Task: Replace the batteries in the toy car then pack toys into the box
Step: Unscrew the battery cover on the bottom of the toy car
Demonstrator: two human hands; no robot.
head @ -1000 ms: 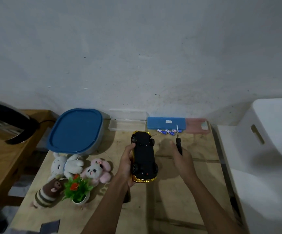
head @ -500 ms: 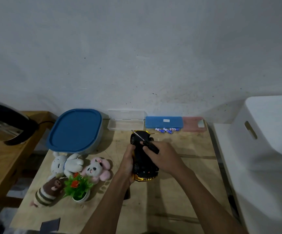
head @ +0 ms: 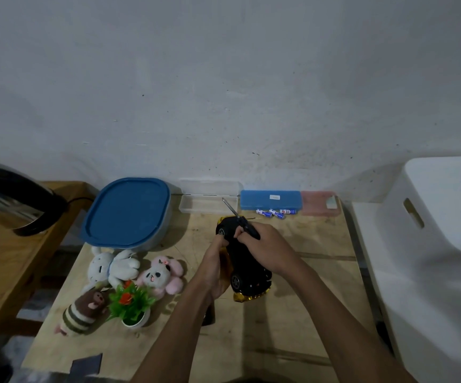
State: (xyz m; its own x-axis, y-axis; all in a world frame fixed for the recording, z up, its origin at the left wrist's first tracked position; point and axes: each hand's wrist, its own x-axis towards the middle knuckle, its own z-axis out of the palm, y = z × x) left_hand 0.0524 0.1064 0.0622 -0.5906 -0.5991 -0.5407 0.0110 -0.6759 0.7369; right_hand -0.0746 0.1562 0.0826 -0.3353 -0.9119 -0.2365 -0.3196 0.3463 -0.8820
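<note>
A gold toy car (head: 247,268) lies upside down on the wooden table (head: 293,322), its black underside up. My left hand (head: 215,268) grips its left side. My right hand (head: 262,246) holds a black-handled screwdriver (head: 241,221) over the car's far end, the metal shaft pointing up and away to the left. Several blue batteries (head: 275,212) lie near the wall. The box with a blue lid (head: 127,212) sits at the back left, lid on. A white plush rabbit (head: 112,266), a pink plush (head: 161,275) and a striped brown plush (head: 84,313) lie at the left.
A small green plant pot (head: 132,304) stands among the plush toys. A clear case (head: 208,201), a blue case (head: 270,200) and a pink case (head: 319,203) line the wall. A kettle (head: 8,200) stands on the left side table. A white appliance (head: 433,244) fills the right.
My right hand carried the screwdriver from the table's right side to above the car and turned it so the shaft points up-left. My left hand kept holding the car.
</note>
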